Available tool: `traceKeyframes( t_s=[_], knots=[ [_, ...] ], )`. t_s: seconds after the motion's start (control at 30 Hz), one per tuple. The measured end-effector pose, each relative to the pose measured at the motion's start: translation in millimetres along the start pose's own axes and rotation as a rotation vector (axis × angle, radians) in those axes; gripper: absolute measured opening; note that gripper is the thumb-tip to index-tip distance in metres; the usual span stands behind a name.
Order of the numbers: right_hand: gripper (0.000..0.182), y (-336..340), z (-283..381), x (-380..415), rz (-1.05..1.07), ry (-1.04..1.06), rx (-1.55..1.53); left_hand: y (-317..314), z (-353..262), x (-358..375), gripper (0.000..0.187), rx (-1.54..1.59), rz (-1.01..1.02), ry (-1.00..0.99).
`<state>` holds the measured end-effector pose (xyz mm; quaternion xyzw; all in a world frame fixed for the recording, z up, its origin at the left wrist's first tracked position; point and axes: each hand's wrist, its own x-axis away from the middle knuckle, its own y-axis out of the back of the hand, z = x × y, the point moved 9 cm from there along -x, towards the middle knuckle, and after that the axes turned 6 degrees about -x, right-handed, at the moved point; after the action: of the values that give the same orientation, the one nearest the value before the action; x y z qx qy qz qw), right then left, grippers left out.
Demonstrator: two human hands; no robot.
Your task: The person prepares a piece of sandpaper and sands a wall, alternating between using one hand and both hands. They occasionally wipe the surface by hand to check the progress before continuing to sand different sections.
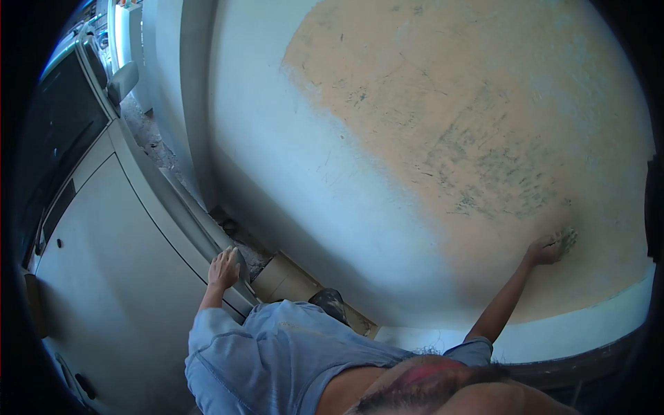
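Observation:
My left hand (223,270) lies on the front edge of a pale car (117,263), its fingers stretched out and nothing in them. Out to the right, my right hand (546,249) is pressed against a wall (277,104) with its fingers curled. At those fingertips shows a small dark greenish patch (568,239); whether it is a held piece or a mark on the wall I cannot make out. A large tan area (415,104) covers much of the pale blue wall, with many dark scuffs across its middle.
Between car and wall is a narrow gap, with a brown cardboard-like piece (283,277) and a dark container (330,303) near my body. A pillar (197,104) stands at the wall's left end. The car's side mirror (123,81) juts toward it.

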<state>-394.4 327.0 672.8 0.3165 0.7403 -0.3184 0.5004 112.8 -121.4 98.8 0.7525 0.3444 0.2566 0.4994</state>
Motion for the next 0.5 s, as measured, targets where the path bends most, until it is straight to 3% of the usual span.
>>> traceKeyframes(
  t_s=[0.1,0.4,0.5],
  knots=[
    [0.048,-3.1,-11.5,2.4,0.023,-0.045,-0.013,-3.3,-8.2,-2.0,0.055,-0.004,0.023,-0.050],
    [0.049,-5.0,-8.1,3.2,0.085,-0.183,0.011,-21.0,7.6,-8.6,0.050,-0.041,0.026,0.056],
    [0.043,4.9,13.2,-8.5,0.038,-0.066,0.008,-32.1,7.6,-14.0,0.050,-0.057,0.026,0.052]
  ],
)
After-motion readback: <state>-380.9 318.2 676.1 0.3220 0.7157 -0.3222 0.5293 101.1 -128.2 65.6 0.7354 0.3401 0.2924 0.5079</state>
